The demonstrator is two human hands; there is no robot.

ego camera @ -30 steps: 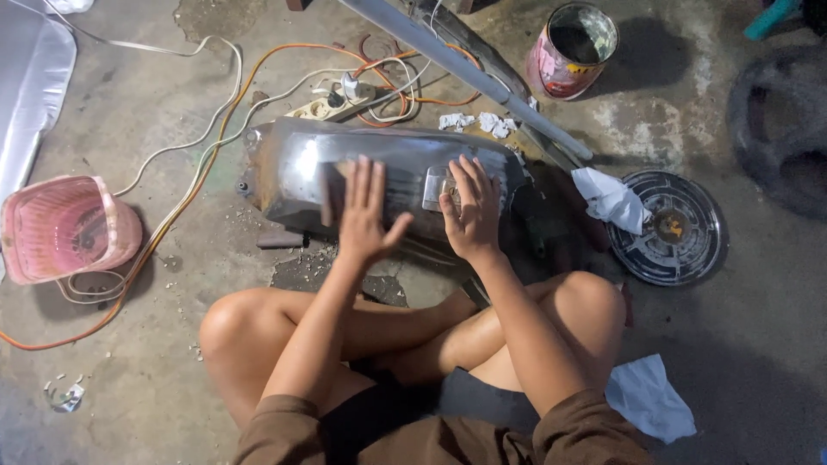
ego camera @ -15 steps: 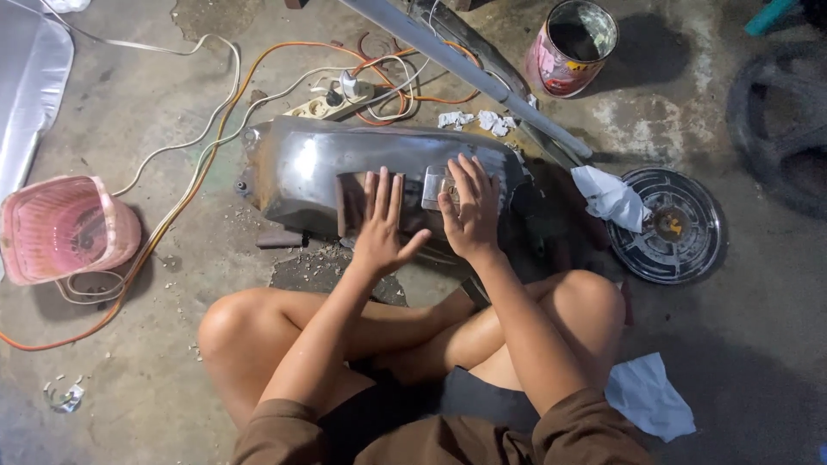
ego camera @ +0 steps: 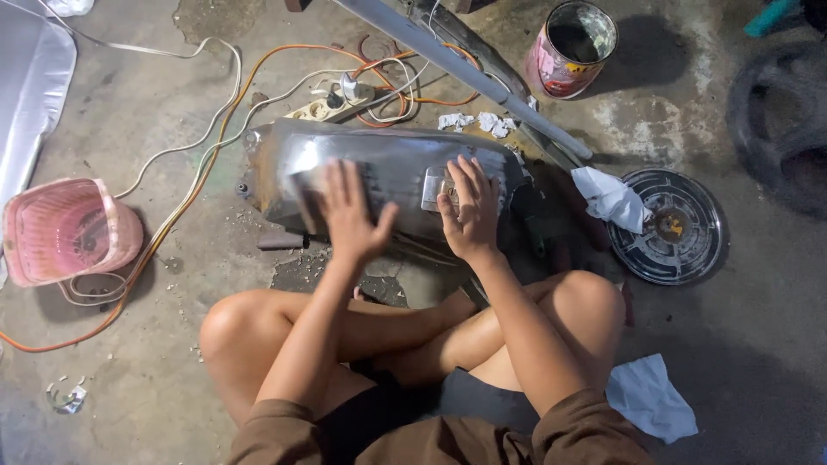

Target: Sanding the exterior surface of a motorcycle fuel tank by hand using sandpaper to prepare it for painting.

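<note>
Left hand (ego camera: 349, 215) lies flat and open on the tank (ego camera: 388, 176), right hand (ego camera: 469, 211) presses a pad (ego camera: 437, 188) there; rub evenly.

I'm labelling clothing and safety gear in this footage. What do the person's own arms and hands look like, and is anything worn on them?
Both hands are bare: no gloves, rings or watch show on the left hand or the right hand. The forearms are uncovered as well. Brown sleeves end around the elbows, at the bottom edge of the head view. No bands or markings are visible.
</note>
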